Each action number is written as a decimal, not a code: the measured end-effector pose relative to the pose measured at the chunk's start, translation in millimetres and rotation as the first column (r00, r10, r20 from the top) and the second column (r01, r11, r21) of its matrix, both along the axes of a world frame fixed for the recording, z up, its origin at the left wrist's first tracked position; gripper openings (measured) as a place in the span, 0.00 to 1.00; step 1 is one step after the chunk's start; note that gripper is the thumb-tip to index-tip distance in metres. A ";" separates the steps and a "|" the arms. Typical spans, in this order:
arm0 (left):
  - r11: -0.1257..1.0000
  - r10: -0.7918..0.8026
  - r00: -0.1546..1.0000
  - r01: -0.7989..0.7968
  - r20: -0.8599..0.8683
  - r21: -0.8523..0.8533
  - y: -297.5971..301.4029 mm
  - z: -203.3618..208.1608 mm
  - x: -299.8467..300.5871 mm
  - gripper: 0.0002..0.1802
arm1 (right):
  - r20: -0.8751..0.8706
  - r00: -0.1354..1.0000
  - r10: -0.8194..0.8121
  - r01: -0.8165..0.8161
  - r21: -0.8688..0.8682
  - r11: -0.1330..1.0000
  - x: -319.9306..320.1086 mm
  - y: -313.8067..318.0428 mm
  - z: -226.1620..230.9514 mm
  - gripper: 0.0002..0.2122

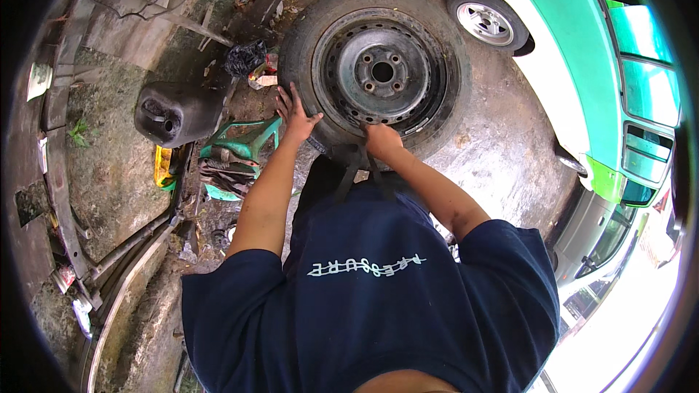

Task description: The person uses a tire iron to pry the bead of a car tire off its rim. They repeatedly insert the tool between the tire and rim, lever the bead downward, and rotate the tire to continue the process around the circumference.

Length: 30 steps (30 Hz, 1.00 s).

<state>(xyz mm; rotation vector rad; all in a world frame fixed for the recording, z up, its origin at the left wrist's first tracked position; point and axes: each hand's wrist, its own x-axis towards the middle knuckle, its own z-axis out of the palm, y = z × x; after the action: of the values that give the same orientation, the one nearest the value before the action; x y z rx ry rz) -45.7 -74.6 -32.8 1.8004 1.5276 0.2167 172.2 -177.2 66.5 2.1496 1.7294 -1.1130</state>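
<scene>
While our left hand [295, 118] spreads its fingers at the tyre's [301, 51] edge, our right hand [382, 141] curls at the rim [355, 69], its pinch hidden. Before us, tyre and rim are joined, unmounted; what remains we can't judge.

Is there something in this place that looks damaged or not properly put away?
Yes: a crumpled black bag and bright wrappers lie loose beside the tyre, like discarded litter. The rim also looks worn, with brownish stains.
</scene>
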 end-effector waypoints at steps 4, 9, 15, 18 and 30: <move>1.000 0.011 1.000 -0.012 0.007 0.011 2.9 -5.6 0.9 0.71 | -0.003 0.999 -0.036 0.036 0.024 0.999 -18.3 23.6 -11.7 0.11; 1.000 0.027 0.999 -0.027 0.030 0.005 0.9 -21.8 -1.8 0.65 | -0.037 0.987 -0.159 0.163 0.144 0.976 -36.8 77.4 -30.3 0.16; 0.963 0.238 0.950 -0.204 0.204 -0.175 36.5 -44.9 -6.6 0.45 | -0.033 0.996 -0.089 0.090 0.056 0.994 -33.8 69.4 -11.7 0.18; 0.923 0.377 0.832 -0.301 0.407 -0.240 55.5 -41.6 -2.5 0.47 | -0.036 0.994 -0.104 0.103 -0.023 0.994 -39.8 56.7 4.1 0.15; 0.847 0.444 0.881 -0.353 0.164 -0.397 53.1 -19.3 13.0 0.49 | -0.019 0.969 -0.244 0.245 0.120 0.962 -34.1 149.3 -16.0 0.14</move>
<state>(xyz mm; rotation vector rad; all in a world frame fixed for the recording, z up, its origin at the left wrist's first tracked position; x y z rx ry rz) -32.7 -21.5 -52.1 1.1091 1.6243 0.3316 138.1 -27.9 50.5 2.4924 1.6034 -1.0920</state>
